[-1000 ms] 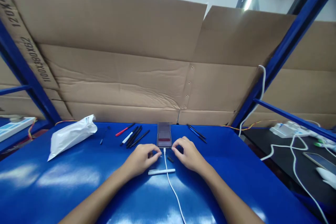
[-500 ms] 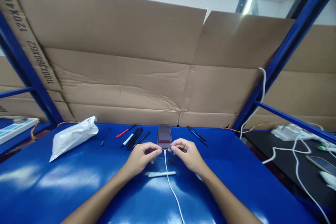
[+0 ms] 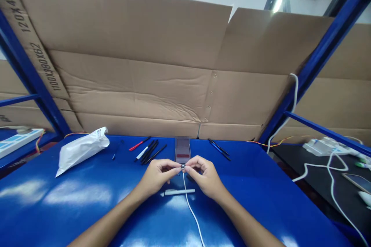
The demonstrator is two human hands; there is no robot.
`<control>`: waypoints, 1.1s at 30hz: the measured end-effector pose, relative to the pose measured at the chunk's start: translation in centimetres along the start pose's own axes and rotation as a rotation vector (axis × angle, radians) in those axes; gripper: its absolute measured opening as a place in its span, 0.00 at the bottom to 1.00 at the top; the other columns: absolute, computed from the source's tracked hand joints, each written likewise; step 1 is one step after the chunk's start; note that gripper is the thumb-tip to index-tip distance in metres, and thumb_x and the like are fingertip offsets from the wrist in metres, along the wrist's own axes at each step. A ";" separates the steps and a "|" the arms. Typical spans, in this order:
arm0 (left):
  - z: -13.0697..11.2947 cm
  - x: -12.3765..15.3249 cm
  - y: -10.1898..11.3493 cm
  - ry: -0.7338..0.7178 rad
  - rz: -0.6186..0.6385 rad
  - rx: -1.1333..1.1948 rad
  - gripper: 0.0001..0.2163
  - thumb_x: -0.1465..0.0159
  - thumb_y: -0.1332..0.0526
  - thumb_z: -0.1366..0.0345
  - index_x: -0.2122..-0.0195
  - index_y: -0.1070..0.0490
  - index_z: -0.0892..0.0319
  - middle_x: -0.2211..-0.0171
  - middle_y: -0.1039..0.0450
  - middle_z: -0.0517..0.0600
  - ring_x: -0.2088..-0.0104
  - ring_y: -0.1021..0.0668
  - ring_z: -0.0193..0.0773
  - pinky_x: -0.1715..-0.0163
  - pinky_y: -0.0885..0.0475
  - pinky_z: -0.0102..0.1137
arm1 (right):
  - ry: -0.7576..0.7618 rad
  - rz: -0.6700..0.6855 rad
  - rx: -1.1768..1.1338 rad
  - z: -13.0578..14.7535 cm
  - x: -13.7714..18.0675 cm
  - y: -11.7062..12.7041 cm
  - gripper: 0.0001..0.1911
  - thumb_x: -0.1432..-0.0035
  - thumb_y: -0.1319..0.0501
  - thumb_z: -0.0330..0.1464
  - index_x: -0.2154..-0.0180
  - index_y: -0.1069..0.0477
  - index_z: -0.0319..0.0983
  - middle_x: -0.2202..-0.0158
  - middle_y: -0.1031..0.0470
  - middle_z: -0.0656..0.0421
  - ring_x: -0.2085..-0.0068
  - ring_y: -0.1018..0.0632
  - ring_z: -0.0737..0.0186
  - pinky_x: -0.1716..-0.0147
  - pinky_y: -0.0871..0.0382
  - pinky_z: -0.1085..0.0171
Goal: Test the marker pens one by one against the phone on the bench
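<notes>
Head view: the left hand [image 3: 158, 175] and right hand [image 3: 204, 175] meet at the middle of the blue table [image 3: 72, 197], their fingertips [image 3: 177, 167] pinched together from both sides on a small dark piece [image 3: 183, 166]. A white cable [image 3: 188, 202] rises from the table's near side to just below that pinch. Directly behind the fingers sits a phone [image 3: 182, 149] at the far edge (flat or slightly propped, hard to say). A white stick [image 3: 179, 192] lies just below the wrists. Pens [image 3: 149, 151] and a red marker [image 3: 139, 143] lie to the left, blue pens [image 3: 219, 149] to the right, and a white bag [image 3: 82, 150] further left. Open table stretches wide on both sides of the arms, and cardboard [image 3: 139, 92] rises beyond the far edge.
</notes>
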State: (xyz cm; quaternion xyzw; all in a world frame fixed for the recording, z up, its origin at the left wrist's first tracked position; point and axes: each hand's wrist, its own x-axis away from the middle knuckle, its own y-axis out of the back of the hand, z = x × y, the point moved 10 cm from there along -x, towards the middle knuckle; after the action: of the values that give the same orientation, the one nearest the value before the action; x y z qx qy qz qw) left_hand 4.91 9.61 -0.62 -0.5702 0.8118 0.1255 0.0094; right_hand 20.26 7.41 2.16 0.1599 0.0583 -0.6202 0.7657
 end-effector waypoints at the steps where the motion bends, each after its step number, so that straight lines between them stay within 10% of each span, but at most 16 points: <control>1: 0.0 0.0 0.1 0.003 -0.006 -0.006 0.18 0.39 0.30 0.51 0.59 0.15 0.62 0.70 0.18 0.53 0.79 0.25 0.34 0.79 0.31 0.27 | 0.004 -0.012 0.016 0.0 0.1 0.1 0.12 0.37 0.34 0.42 0.64 0.25 0.39 0.65 0.16 0.55 0.66 0.17 0.58 0.67 0.28 0.63; 20: -1.1 0.3 -0.3 -0.011 0.024 -0.115 0.16 0.36 0.33 0.51 0.61 0.16 0.61 0.74 0.19 0.49 0.82 0.28 0.33 0.81 0.36 0.26 | 0.054 -0.008 0.151 1.0 0.3 0.0 0.11 0.35 0.36 0.40 0.67 0.24 0.40 0.68 0.17 0.58 0.69 0.22 0.63 0.70 0.33 0.65; 27: -4.2 0.9 -1.2 -0.282 0.077 -0.392 0.12 0.30 0.38 0.58 0.56 0.15 0.55 0.64 0.15 0.51 0.68 0.20 0.39 0.67 0.30 0.29 | 0.048 0.017 0.296 0.5 0.4 -0.4 0.12 0.35 0.37 0.39 0.69 0.24 0.40 0.71 0.20 0.59 0.71 0.26 0.63 0.71 0.36 0.65; 33: -3.6 0.9 -0.2 -0.238 0.131 -0.595 0.12 0.30 0.39 0.58 0.59 0.19 0.58 0.69 0.18 0.48 0.74 0.23 0.35 0.70 0.32 0.27 | 0.157 -0.073 0.589 1.8 -0.2 2.3 0.11 0.29 0.42 0.36 0.63 0.23 0.42 0.65 0.20 0.57 0.62 0.24 0.57 0.61 0.33 0.61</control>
State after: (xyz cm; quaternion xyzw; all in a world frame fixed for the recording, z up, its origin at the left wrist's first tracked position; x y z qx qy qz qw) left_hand 5.24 7.97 2.67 -0.4759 0.7677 0.4233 -0.0708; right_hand 22.26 7.39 4.31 0.4201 -0.0594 -0.6232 0.6570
